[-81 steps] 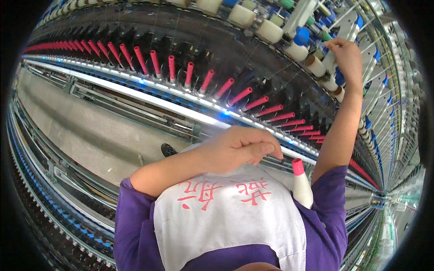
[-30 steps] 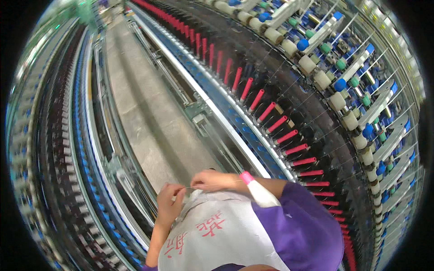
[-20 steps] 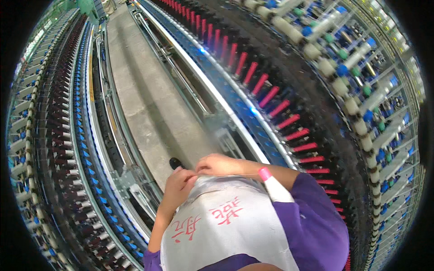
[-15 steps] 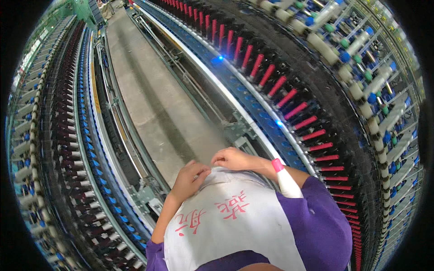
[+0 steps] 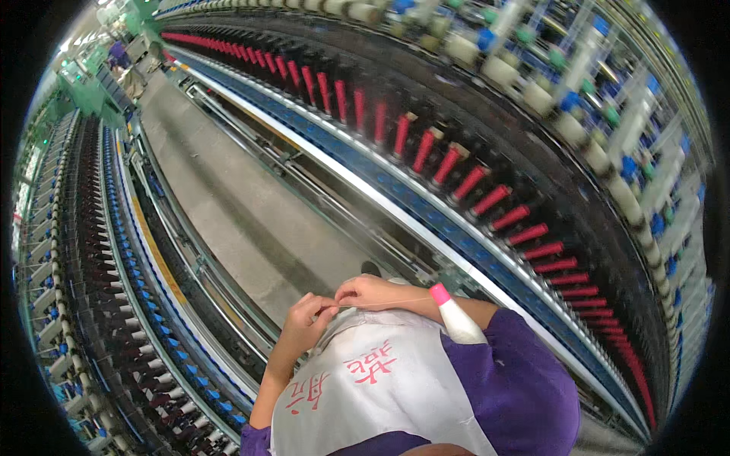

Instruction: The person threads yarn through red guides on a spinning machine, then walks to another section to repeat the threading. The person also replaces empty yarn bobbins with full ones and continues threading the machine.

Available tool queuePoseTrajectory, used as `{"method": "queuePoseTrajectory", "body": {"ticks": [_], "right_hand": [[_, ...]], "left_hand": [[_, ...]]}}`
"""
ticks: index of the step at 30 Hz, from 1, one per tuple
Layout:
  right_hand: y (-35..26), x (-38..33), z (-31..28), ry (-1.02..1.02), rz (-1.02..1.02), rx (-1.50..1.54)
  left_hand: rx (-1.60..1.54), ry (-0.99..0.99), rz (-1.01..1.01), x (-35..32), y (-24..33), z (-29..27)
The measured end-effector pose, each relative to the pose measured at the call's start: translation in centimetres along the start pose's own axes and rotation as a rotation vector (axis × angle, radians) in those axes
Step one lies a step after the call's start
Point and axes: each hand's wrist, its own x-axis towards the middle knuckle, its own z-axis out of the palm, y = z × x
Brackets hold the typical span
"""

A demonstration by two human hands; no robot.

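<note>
My left hand (image 5: 310,313) and my right hand (image 5: 363,293) meet fingertip to fingertip in front of my white apron (image 5: 380,380). Both are closed in a pinch. A thin pale yarn (image 5: 395,303) stretches from a bobbin (image 5: 464,323) to the fingers; its end between them is too fine to make out. The bobbin has a pink tip and white yarn wound on it. It lies slanted against my right arm, near the elbow, and no fingers are around it.
A long spinning frame with a row of red bobbins (image 5: 468,182) and a white rail (image 5: 365,163) runs along my right. Another frame with blue parts (image 5: 163,285) lines the left. A concrete aisle (image 5: 228,205) lies between, with a person (image 5: 122,57) far off.
The view has swung, bringing more of the right-hand frame and the aisle's far end into sight. My hands have come closer together, their fingertips now meeting. The bobbin stays against my right arm.
</note>
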Motion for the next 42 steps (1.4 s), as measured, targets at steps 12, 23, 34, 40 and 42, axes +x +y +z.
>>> {"method": "queuePoseTrajectory", "body": {"ticks": [12,23,34,40,42], "right_hand": [[-3.8,37.2,-8.0,-0.331,-0.147,-0.234],[-12.8,71.0,-9.5,-0.319,-0.067,-0.269],[-12.2,106.4,-17.1,-0.252,-0.137,-0.163],[-16.0,125.3,-21.4,-0.382,-0.179,-0.284],[-16.2,131.0,-22.4,-0.385,-0.176,-0.283]], "left_hand": [[-0.244,0.218,-0.328,9.8,-15.9,-22.4],[-0.202,0.083,-0.265,23.3,-29.6,-58.0],[-0.175,0.182,-0.383,40.6,-44.4,-81.5],[-0.347,0.268,-0.437,47.6,-51.3,-93.9],[-0.335,0.238,-0.421,51.0,-54.8,-98.2]]}}
